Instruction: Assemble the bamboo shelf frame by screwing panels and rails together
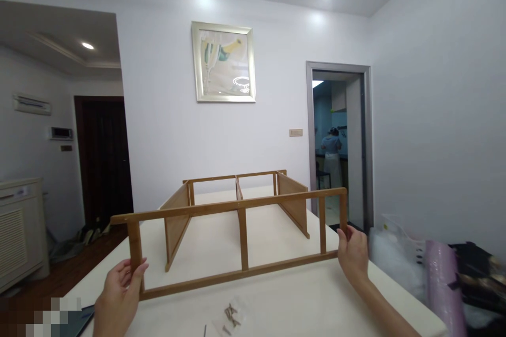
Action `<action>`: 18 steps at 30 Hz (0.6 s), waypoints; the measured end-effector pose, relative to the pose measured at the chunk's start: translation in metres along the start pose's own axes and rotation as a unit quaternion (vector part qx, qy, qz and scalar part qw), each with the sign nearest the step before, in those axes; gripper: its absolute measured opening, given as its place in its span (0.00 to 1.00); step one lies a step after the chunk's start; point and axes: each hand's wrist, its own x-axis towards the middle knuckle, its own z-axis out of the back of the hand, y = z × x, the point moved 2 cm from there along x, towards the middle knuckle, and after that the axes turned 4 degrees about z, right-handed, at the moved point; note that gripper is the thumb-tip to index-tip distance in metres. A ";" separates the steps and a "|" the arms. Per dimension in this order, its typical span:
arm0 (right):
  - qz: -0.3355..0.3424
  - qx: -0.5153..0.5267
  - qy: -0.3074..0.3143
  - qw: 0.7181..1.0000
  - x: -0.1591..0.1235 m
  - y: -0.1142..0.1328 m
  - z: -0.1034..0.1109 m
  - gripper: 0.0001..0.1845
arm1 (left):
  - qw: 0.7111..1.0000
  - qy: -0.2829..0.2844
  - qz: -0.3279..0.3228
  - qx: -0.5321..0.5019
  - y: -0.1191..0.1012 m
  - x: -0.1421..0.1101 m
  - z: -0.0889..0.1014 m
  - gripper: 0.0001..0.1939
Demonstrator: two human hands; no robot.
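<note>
A brown wooden side frame [243, 239] stands upright on its long edge near me. My left hand [118, 292] grips the upright at its left end, fingers wrapped round the wood. At the right end, my right hand [353, 253] pinches the end bar. Beyond it, wooden panels [292, 202] [177, 221] run back to a second wooden frame [233, 176] at the far side. Whether the near frame touches the panels' ends I cannot tell. A clear bag of screws [232, 316] lies in front, with a thin metal tool [205, 330] beside it.
The white table [300, 300] carries the parts. A dark flat object [85, 321] lies by its left edge. Plastic wrap and a pink roll [443, 284] stand right of the table. A person [331, 147] is in the room beyond the doorway; a cabinet [23, 231] is at left.
</note>
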 end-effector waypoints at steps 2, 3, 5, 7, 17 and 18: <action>-0.011 0.005 0.006 1.000 -0.001 -0.003 -0.007 0.37 | 0.999 0.025 0.017 -0.013 0.004 0.003 -0.009 0.29; -0.017 0.007 0.009 1.000 -0.002 -0.005 -0.011 0.37 | 0.999 0.036 0.024 -0.017 0.006 0.005 -0.014 0.29; -0.028 0.009 0.014 0.999 -0.002 -0.008 -0.017 0.37 | 0.998 0.051 0.029 -0.016 0.010 0.008 -0.022 0.29; -0.036 0.011 0.018 0.999 -0.001 -0.010 -0.023 0.35 | 0.997 0.064 0.029 -0.007 0.015 0.010 -0.029 0.29; -0.044 0.011 0.042 0.998 -0.010 -0.017 -0.034 0.30 | 0.996 0.085 0.008 0.039 0.045 0.007 -0.045 0.28; -0.044 0.009 0.044 0.998 -0.010 -0.018 -0.034 0.30 | 0.996 0.079 0.005 0.042 0.046 0.007 -0.045 0.28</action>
